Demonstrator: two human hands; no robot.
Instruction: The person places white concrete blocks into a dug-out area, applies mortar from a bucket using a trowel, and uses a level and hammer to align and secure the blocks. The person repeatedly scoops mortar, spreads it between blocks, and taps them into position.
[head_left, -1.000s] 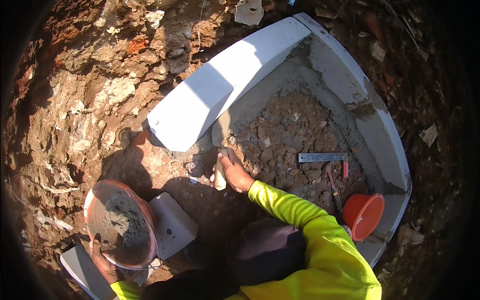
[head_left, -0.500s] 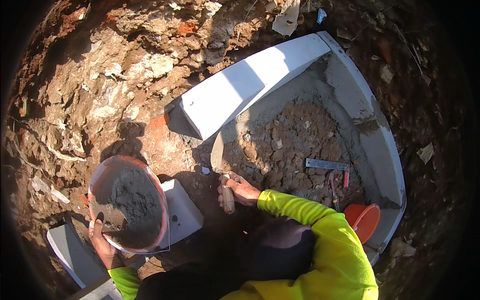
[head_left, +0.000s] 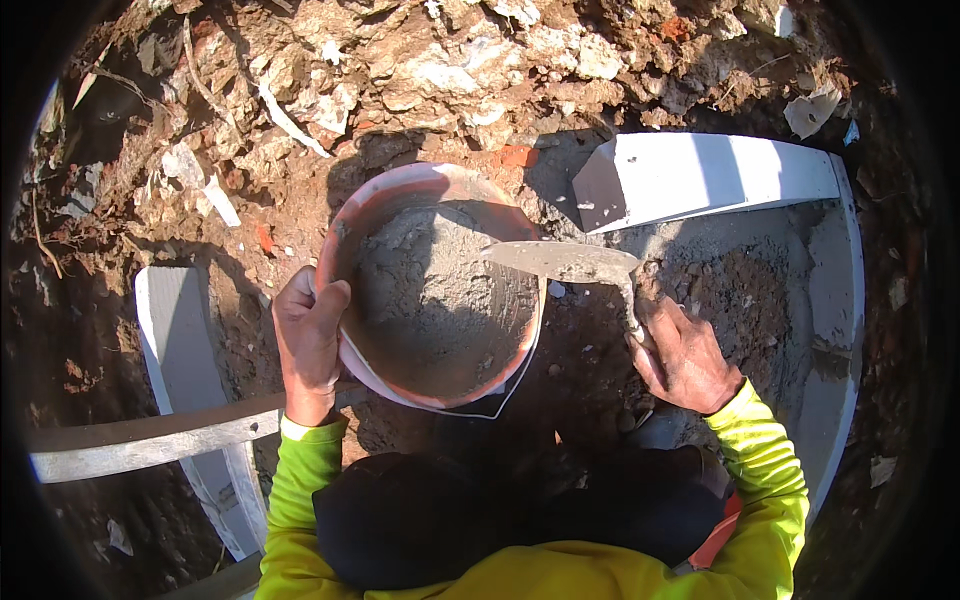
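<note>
A round orange bucket [head_left: 335, 240] with a pale outside stands in front of me, its wire handle hanging at the near side. Grey wet mortar [head_left: 425, 290] lies inside it. My left hand [head_left: 310, 330] is closed on the bucket's left rim, thumb over the edge. In my right hand [head_left: 685, 360], the fingers are wrapped round the handle of a pointed trowel [head_left: 565, 262]. The blade points left, its tip reaching over the right part of the bucket opening. Smears of mortar cling to the blade. The hand largely hides the trowel's handle.
A white curb block [head_left: 690, 180] lies at the upper right, joined to a curved row of blocks [head_left: 835, 300] on the right. Another block [head_left: 185, 340] is at left, with a wooden plank [head_left: 160, 445] across it. Rough, rubble-strewn earth [head_left: 450, 70] rises behind the bucket.
The view has swung left, bringing the bucket to the middle. My right hand has carried the trowel from near the white block's end to the bucket. My left hand still grips the rim.
</note>
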